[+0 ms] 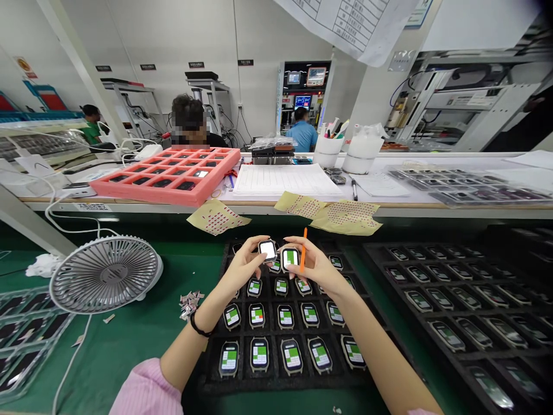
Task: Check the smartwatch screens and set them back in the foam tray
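Observation:
My left hand (249,259) is closed on a smartwatch (268,249) whose screen glows plain white. Right beside it, my right hand (317,262) grips a second smartwatch (290,257) showing green and white blocks. An orange stick-like tool (303,249) is also held in the right hand, upright against the fingers; its exact kind is not clear. Both hands are above a black foam tray (272,381), where several lit smartwatches (291,355) lie in separate pockets. The hands hide part of the far rows.
A second black tray (401,300) of smartwatches stands at the right. To the left are a white fan (106,275), small scraps (190,304) and a clear tray (38,340). On the shelf lie a pink foam tray (203,193) and papers (285,178). Yellow sticker sheets (345,217) hang from its edge.

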`<state>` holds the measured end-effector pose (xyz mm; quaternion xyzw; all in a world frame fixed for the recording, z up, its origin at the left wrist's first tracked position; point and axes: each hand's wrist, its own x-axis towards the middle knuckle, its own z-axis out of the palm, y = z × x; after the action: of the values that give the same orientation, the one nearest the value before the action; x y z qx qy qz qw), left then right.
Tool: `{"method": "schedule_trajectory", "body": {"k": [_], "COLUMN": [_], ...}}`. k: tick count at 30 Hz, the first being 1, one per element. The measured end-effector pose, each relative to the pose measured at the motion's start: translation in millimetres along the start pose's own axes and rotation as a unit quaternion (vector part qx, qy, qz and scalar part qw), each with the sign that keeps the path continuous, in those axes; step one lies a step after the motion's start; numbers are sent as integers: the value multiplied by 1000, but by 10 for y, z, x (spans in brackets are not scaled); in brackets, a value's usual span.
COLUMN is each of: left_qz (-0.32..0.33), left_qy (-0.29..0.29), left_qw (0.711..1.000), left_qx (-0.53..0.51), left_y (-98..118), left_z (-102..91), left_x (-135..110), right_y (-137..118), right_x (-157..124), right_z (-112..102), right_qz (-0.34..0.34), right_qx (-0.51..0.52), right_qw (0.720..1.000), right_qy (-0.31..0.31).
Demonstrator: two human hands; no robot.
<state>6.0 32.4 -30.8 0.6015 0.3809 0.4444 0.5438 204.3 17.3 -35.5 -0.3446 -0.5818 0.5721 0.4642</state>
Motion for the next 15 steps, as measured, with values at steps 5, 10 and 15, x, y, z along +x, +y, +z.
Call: {"method": "schedule_trajectory", "body": {"k": [5,10,15], "left_qz": [5,-6,-35], "left_qy": [6,51,67], "left_qw": [1000,999,997], "left_qx": [5,10,-4], "left_y": [-2,27,24], "left_z": [13,9,18], "left_x": [-3,-11,-2], "right_y": [3,-7,13], "right_x": [7,16,24], "right_z": [8,37,46], "right_qz": [4,11,15], "right_qx": [16,17,31], "right_qw": [1000,997,996], "right_qy": [21,79,87]}}
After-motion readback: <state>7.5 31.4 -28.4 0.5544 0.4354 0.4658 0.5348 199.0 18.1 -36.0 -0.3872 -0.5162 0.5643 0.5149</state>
